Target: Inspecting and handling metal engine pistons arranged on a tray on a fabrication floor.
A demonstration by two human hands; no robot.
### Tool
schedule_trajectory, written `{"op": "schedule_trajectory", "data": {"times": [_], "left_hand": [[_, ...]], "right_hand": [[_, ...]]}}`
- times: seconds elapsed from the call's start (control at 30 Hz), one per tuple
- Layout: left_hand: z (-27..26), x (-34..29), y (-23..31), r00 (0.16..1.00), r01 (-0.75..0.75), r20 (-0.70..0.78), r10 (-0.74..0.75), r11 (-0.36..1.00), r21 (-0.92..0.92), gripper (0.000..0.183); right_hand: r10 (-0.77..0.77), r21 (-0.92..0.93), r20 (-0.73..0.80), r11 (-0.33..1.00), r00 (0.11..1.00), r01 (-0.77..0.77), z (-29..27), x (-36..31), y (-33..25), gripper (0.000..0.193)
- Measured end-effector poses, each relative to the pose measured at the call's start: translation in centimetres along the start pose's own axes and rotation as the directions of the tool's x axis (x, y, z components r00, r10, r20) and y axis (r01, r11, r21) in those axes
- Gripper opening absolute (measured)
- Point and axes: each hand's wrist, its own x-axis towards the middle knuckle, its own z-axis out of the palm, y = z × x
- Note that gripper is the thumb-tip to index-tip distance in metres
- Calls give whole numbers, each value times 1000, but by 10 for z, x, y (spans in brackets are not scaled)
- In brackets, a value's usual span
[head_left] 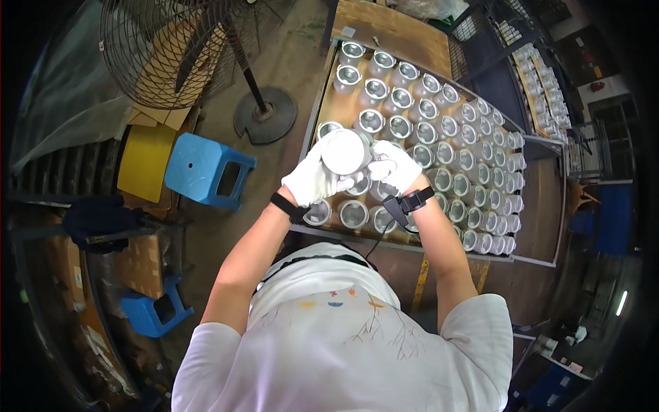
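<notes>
Over the near left part of a wooden-topped table [329, 97], both my hands, in white gloves, hold one glass jar [345, 152]. Its round, bright white end faces up toward me; whether that is a lid or the base I cannot tell. My left hand [312, 177] wraps around the jar's left and near side. At its right side, the curled fingers of my right hand [397, 167] grip the edge. Beneath and around them stand many clear glass jars [353, 214] with light rims and wire clasps. Black bands circle both wrists, and a cable hangs from the right one.
To the left are a blue plastic stool [199, 168], a second blue stool [156, 310] and a large caged fan [171, 51] on a round base [265, 115]. Racks with more jars [542, 89] stand at the far right. A metal frame [559, 199] borders the table's right end.
</notes>
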Motion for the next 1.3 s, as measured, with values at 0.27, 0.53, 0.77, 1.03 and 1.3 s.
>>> {"op": "schedule_trajectory", "data": {"times": [0.27,0.53,0.77,1.03,1.3], "left_hand": [[-2,-8,-6,970,203,173,-171,961,-188,54],[-12,-18,-13,990,80,120,-75,996,-41,55],[-15,-31,-6,989,71,132,-73,997,25,53],[-13,-33,5,994,2,108,11,992,-123,45],[3,-39,3,972,-224,-61,228,973,59,51]], "right_hand": [[-265,-707,103,659,959,258,24,-25,0,27],[-255,89,-67,961,965,261,28,4,62,42],[-15,477,-74,877,997,48,37,14,79,39],[-514,-474,163,708,842,524,47,-3,53,33],[-614,-910,246,119,750,396,80,-35,28,40]]}}
